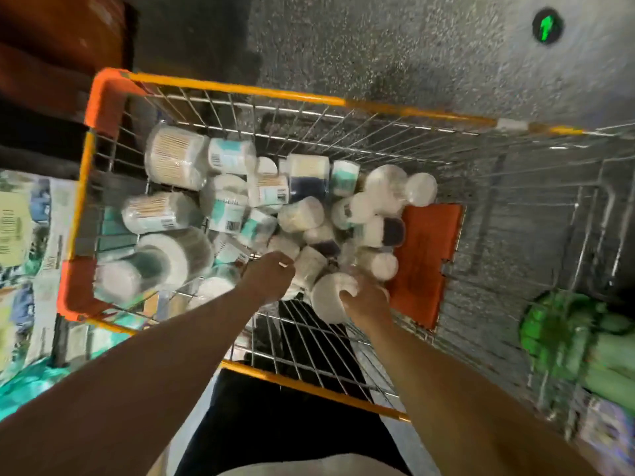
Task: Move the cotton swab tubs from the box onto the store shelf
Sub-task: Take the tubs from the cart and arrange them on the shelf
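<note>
Both forearms (165, 365) reach into the wire cart (240, 91), tubs (226, 207) heaped inside. Now the right hand (366, 300) wraps its fingers round a white tub (326, 300); the left hand (269, 280) is curled, grip unclear. Best lift straight up, clear of the wires.

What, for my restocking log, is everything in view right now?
wire cart: one, silver with orange rim, centre
cotton swab tubs: many, too jumbled to count, white and clear with teal labels, piled in the cart
flap: one, orange, inside the cart's right side
arrow marker: one, green, on the grey floor, top right
green packs: count unclear, green, lower right
left hand: one, among the tubs, grip unclear
right hand: one, gripping a white tub
</note>
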